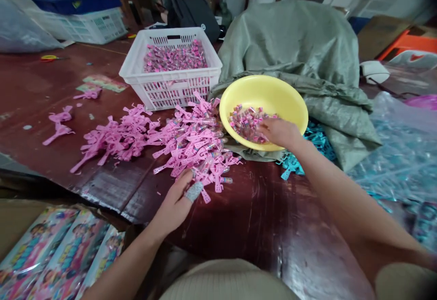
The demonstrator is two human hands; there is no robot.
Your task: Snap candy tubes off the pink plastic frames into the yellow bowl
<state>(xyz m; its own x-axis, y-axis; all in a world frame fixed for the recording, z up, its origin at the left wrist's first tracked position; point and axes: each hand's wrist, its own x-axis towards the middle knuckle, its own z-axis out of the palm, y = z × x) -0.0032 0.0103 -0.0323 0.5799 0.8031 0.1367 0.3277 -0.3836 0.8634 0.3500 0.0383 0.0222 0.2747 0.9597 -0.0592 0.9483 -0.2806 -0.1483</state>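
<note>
My left hand (179,200), a finger wrapped in grey tape, is at the front edge of a heap of pink plastic pieces (191,147). Its thumb and fingers close on a clear tube (205,165) lying against the pink pieces. More clear tubes are mixed into this heap. My right hand (282,132) reaches over the near rim of a yellow basin (287,95). Its fingers dip into small clear tubes with pink caps (247,122); the fingertips are blurred and partly hidden, so their grip is unclear.
A white crate (170,79) of similar tubes stands behind the heap. More pink pieces (116,136) spread leftward. Blue pieces (293,163) lie right of the basin, beside a green tarp (290,40). Printed packages (51,254) fill a box at lower left. Yellow-handled scissors (49,58) lie far left.
</note>
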